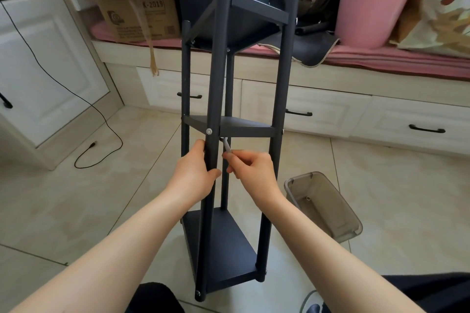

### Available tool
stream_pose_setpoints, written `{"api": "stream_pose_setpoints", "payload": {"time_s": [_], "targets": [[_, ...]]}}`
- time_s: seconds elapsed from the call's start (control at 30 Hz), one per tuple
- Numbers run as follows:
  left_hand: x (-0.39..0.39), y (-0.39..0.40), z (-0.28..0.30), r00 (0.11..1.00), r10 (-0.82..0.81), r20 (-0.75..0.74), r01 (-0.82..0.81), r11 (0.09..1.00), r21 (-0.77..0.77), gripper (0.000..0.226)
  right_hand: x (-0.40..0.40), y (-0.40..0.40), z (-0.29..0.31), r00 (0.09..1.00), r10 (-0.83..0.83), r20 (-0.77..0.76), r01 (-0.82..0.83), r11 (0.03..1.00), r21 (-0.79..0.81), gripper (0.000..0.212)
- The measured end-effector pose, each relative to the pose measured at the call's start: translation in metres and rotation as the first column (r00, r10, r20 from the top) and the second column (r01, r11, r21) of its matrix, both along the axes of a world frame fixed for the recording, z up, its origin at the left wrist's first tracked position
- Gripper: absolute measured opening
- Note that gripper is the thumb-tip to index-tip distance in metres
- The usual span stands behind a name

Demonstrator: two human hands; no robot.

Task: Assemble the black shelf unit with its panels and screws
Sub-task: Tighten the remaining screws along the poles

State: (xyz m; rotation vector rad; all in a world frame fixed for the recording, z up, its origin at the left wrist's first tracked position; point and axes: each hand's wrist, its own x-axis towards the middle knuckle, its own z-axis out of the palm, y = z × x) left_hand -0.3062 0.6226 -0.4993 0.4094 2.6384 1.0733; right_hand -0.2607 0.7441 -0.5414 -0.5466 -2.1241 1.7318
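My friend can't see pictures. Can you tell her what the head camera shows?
A person's left hand grips a post of a tall black shelf unit while the right hand pinches a small silver tool under the middle shelf. A clear bin sits on the tiled floor nearby.

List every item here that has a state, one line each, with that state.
shelf unit: three panels mounted on posts, tilted toward the person
left hand: grips the near post
right hand: pinches a hex key under the middle panel
plastic bin: lying tipped on the floor
drawers: closed
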Motion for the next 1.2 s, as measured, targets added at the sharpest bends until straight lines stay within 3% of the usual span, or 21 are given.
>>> {"api": "stream_pose_setpoints", "payload": {"time_s": [0.6, 0.9, 1.2], "targets": [[-0.001, -0.007, 0.008, 0.999, 0.024, 0.023, -0.022, 0.998, -0.059, 0.059, -0.014, -0.008, -0.013, 0.993, -0.063, -0.097, 0.059, 0.997, -0.040, 0.018], [-0.002, -0.012, 0.011, 0.997, 0.038, 0.065, -0.037, 0.999, -0.022, 0.056, -0.028, -0.010, -0.010, 0.983, -0.009, -0.184, 0.064, 0.952, 0.299, 0.019], [-0.010, -0.018, 0.007, 0.990, 0.090, 0.109, -0.097, 0.994, 0.058, 0.042, -0.049, -0.016, -0.024, 0.935, -0.047, -0.352, 0.191, 0.901, 0.389, 0.015]]}}
